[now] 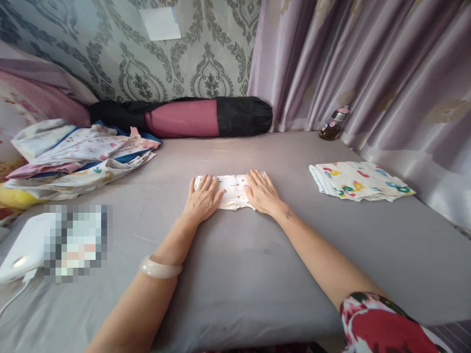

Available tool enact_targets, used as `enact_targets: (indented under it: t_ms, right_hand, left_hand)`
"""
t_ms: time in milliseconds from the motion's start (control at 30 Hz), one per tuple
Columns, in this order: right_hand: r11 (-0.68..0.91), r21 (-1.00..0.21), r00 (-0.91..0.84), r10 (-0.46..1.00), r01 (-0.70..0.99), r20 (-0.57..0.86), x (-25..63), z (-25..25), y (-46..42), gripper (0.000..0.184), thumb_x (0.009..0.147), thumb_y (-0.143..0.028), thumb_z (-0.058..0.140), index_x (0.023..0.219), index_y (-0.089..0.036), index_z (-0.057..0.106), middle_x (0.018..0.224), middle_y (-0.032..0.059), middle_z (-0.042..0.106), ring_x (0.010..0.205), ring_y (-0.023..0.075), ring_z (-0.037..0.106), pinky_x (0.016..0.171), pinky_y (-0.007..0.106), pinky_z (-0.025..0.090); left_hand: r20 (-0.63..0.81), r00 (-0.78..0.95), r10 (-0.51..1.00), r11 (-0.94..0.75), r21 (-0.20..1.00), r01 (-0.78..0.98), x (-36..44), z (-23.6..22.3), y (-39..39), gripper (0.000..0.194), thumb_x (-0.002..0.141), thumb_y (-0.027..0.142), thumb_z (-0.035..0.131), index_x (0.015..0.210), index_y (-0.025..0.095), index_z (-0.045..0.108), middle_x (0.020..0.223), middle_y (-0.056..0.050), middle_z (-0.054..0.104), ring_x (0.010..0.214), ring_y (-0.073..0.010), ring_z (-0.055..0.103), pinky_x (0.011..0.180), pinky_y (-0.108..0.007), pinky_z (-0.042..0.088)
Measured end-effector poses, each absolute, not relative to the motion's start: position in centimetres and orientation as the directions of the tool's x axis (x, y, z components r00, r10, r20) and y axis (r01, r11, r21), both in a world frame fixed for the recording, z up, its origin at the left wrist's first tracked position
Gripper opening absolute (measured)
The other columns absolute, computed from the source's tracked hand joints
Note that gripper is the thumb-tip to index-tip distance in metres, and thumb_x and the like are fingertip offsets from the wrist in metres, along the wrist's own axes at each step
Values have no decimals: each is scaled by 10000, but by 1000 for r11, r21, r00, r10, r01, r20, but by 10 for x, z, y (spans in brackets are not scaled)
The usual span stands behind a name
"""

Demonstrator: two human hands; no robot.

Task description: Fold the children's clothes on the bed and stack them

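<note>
A small white folded cloth (232,189) with a fine print lies on the grey bedsheet (235,274) in the middle. My left hand (203,198) rests flat on its left end, fingers stretched out. My right hand (262,192) lies flat on its right end, fingers spread and open. Neither hand grips anything. A pale bangle (160,267) sits on my left forearm.
A heap of unfolded printed cloths (77,154) lies at the left. A folded stack with coloured letters (358,180) sits at the right. A pink and black roll (191,117) lies against the wall. A small bottle (334,125) stands by the curtain. A white device (22,247) sits front left.
</note>
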State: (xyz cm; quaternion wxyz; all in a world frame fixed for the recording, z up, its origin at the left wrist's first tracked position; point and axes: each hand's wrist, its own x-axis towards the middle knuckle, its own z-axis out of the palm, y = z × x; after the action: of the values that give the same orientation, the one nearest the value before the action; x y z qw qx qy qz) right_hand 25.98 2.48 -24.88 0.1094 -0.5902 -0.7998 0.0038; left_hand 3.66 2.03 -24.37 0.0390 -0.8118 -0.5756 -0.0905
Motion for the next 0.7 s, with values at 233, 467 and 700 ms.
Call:
enact_targets:
  t_ms: [233,467,700]
  right_hand:
    - [312,-129,-300,948,941,105,261,-258,29,620,994,-403,175,1492,-63,322,1562,133,291,1453,239,222,1191,425,137]
    - [287,-125,-286,958,950,27,251,-245,31,602,988,-383,194,1480,-66,334,1548,166,312,1446,262,239,1181,474,142]
    - [301,-244,-300,953,922,43,209,-241,33,606,995,-403,176,1513,-104,273,1586,136,226,1466,263,170,1172,504,144]
  left_hand:
    - [109,344,932,-352,55,935,38,-248,21,609,987,491,205,1456,144,378,1541,-136,347,1426,-287,305,1168,-523,194]
    - [254,272,928,-315,148,937,33,-248,24,480,995,383,255,1378,186,467,1437,-110,504,1391,-257,373,1164,-527,194]
    - [310,64,948,-165,313,935,17,-249,29,406,950,223,331,1313,189,509,1402,-98,544,1357,-241,427,1148,-510,243]
